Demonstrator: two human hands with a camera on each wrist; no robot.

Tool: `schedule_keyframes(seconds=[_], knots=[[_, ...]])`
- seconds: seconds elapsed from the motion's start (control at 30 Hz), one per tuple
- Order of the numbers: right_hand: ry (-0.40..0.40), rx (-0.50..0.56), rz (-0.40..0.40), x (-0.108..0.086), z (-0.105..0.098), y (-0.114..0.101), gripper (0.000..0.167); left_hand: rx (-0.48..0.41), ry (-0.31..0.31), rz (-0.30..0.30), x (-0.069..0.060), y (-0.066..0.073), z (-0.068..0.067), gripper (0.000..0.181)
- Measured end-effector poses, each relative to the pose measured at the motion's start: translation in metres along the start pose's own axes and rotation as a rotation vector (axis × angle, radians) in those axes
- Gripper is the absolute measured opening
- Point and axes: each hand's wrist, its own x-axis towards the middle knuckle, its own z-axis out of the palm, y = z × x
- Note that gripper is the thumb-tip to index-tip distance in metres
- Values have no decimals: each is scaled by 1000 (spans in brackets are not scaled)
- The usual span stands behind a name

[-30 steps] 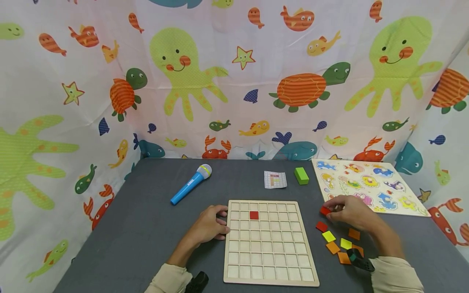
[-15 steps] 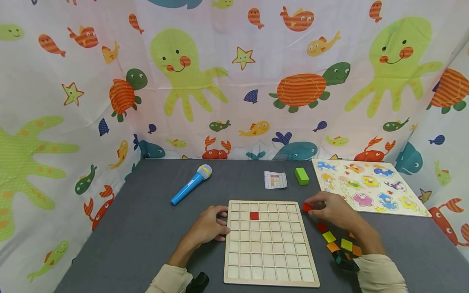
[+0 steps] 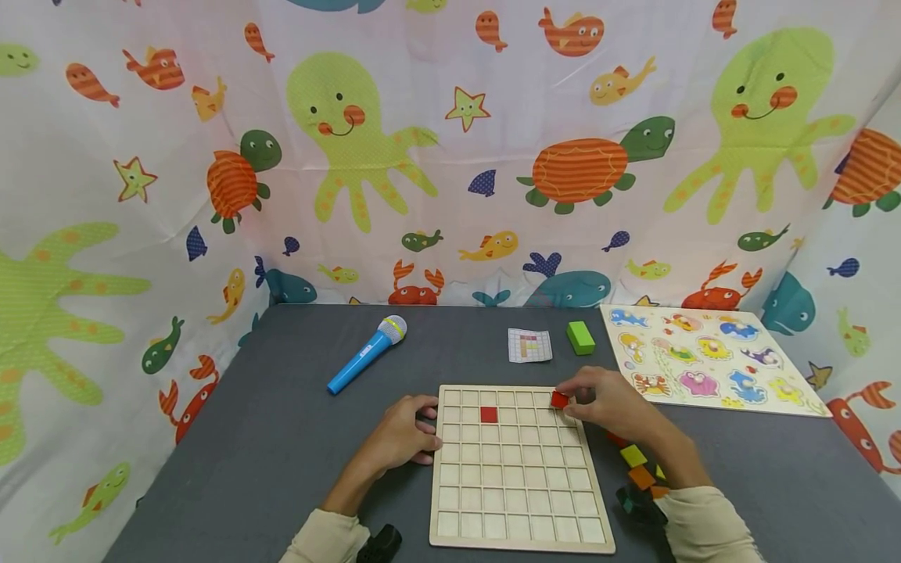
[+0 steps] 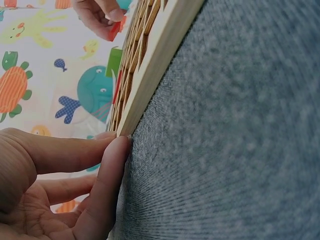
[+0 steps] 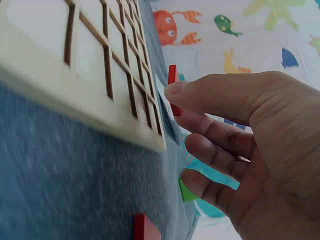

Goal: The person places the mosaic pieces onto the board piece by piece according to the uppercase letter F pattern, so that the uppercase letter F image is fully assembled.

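A wooden grid board lies on the table, with one red square tile set in a cell of its second row. My left hand holds the board's left edge; the left wrist view shows thumb and finger pinching its rim. Over the board's far right corner, my right hand pinches another red tile between thumb and fingers. In the right wrist view this tile is tilted on edge above the board. Yellow and orange tiles lie right of the board, partly hidden by the right arm.
Behind the board are a small printed grid card and a green block. A blue toy microphone lies at the back left. A sea-animal puzzle board stands at the back right, before a patterned cloth backdrop.
My right hand has carried the red tile leftward from beside the loose tiles to above the board's far right corner. The left hand has stayed on the board's edge.
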Motion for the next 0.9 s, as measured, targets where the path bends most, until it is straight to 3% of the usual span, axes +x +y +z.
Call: schedule_keyframes(seconds=[0.6, 0.9], knots=[[-4, -57, -191, 13, 31, -38, 22, 7, 2, 24, -2, 1, -1, 66], [14, -67, -212, 17, 44, -45, 21, 9, -6, 30, -1, 1, 0, 67]])
